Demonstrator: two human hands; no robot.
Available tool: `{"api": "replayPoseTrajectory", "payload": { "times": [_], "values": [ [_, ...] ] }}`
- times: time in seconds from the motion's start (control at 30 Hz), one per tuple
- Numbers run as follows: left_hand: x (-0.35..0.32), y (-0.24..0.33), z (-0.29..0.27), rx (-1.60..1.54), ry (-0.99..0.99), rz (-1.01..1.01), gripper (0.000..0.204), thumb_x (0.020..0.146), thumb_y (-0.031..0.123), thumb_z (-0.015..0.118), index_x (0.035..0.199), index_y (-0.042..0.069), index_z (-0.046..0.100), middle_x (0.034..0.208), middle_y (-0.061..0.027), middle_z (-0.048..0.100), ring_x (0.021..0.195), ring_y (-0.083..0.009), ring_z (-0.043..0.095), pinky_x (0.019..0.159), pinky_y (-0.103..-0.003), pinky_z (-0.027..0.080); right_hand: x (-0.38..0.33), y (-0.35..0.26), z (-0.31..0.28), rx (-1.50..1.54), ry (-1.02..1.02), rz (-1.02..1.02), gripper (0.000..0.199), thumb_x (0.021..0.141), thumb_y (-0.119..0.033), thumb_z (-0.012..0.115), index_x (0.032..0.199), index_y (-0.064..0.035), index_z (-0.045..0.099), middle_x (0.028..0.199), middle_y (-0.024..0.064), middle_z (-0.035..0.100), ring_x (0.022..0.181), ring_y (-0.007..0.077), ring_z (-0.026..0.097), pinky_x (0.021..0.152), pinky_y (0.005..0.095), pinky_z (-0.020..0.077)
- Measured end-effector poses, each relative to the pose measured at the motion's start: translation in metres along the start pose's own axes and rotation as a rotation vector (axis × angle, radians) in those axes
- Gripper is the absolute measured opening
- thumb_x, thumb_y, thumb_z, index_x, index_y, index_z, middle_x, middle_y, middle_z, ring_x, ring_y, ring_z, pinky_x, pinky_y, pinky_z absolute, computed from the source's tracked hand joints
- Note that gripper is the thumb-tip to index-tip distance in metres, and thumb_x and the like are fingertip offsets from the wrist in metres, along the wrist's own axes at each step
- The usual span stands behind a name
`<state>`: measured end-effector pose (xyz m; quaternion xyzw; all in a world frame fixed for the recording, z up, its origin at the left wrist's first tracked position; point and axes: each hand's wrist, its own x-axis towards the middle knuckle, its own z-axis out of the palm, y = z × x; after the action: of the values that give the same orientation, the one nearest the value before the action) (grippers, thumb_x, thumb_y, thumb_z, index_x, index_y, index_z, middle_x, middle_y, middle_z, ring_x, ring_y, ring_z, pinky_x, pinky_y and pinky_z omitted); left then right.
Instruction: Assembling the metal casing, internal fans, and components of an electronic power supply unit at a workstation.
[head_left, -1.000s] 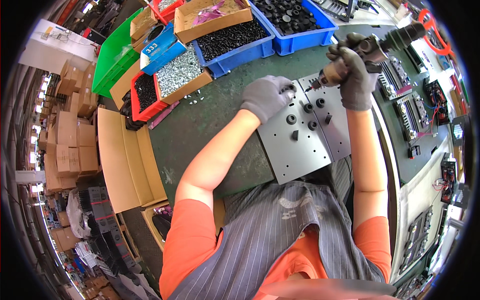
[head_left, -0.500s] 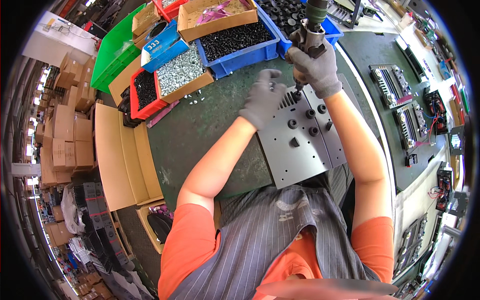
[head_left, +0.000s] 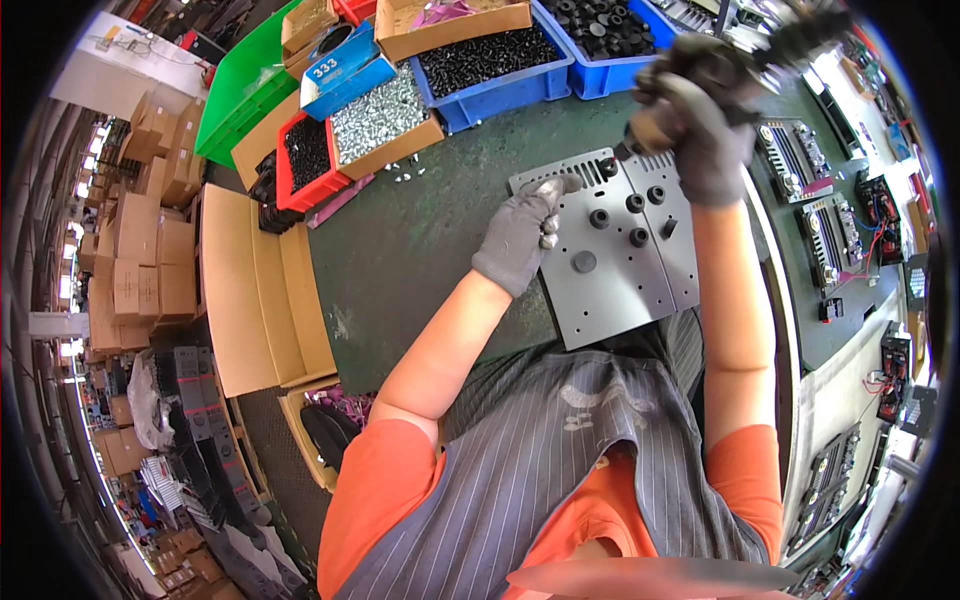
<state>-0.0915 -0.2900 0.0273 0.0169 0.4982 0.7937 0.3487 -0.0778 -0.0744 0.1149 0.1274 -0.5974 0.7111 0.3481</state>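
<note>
My gloved right hand (head_left: 712,150) is wrapped round a power screwdriver (head_left: 700,75), blurred by motion and tilted with its body toward the upper right. The driver's front end points at a black rubber foot (head_left: 608,167) near the far edge of a grey perforated metal plate (head_left: 610,305). My left hand (head_left: 518,235), also gloved, is closed at the plate's left edge, thumb over the top and fingers curled. Several more round black feet stand on the plate. One dark disc (head_left: 583,261) lies flat near the left hand.
Behind the plate stand a blue bin of black screws (head_left: 490,100), a carton of silver screws (head_left: 380,115), a red bin (head_left: 310,160) and a blue bin of black rubber parts (head_left: 605,75). An open cardboard box (head_left: 245,300) is at left. Assembled units (head_left: 795,160) lie on the right bench.
The screwdriver has swung from upright to tilted right. My left hand has come onto the plate's edge from hovering beside it. The loose dark piece on the plate now lies flat.
</note>
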Motion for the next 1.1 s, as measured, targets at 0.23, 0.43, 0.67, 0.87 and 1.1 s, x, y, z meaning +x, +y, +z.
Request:
{"api": "replayPoseTrajectory", "payload": {
  "times": [0.23,0.43,0.67,0.87,1.1],
  "values": [
    [-0.006,-0.01,0.016,-0.445,-0.399,-0.284,0.032,0.105,0.02,0.048,0.127,-0.001,0.055,0.091,-0.0012,0.063,0.063,-0.0047,0.045,0.048,-0.017,0.039,-0.056,-0.057,-0.009,0.415,0.015,-0.14,0.043,0.081,-0.006,0.063,0.123,-0.0067,0.053,0.1,0.0121,0.058,0.091,0.0271,0.058,0.08,0.0419,0.0509],
    [-0.007,-0.023,0.031,-0.603,-0.502,-0.352,0.032,0.104,0.022,0.049,0.126,-0.002,0.053,0.093,-0.0037,0.061,0.062,-0.005,0.045,0.045,-0.016,0.038,-0.07,-0.068,-0.029,0.471,-0.036,-0.211,0.042,0.082,-0.006,0.064,0.123,-0.0082,0.053,0.103,0.0108,0.057,0.092,0.0258,0.059,0.081,0.0406,0.0516],
    [-0.019,-0.018,0.054,-0.416,-0.507,-0.44,0.033,0.103,0.022,0.052,0.126,-0.001,0.056,0.077,0.0027,0.049,0.059,-0.0025,0.043,0.044,-0.015,0.036,-0.08,-0.068,-0.05,0.535,-0.014,-0.149,0.044,0.081,-0.01,0.067,0.123,-0.0078,0.054,0.102,0.0099,0.058,0.09,0.025,0.059,0.08,0.0393,0.0513],
    [0.013,0.014,0.068,1.231,-0.163,0.32,0.043,0.091,0.033,0.067,0.126,0.009,0.065,0.107,-0.0111,0.068,0.088,-0.0242,0.062,0.076,-0.034,0.051,-0.071,-0.055,-0.076,0.576,0.356,-0.081,0.038,0.085,-0.008,0.058,0.122,-0.0011,0.056,0.103,0.0134,0.061,0.093,0.0271,0.059,0.083,0.043,0.0504],
    [0.066,0.017,0.072,1.766,-0.149,0.342,0.033,0.089,0.035,0.067,0.118,0.018,0.071,0.112,-0.0116,0.07,0.098,-0.0304,0.067,0.087,-0.042,0.053,-0.045,-0.027,-0.086,0.201,0.443,-0.024,0.037,0.084,-0.005,0.06,0.119,0.0033,0.056,0.098,0.0144,0.063,0.086,0.0266,0.067,0.079,0.0405,0.0569]
  ]
}}
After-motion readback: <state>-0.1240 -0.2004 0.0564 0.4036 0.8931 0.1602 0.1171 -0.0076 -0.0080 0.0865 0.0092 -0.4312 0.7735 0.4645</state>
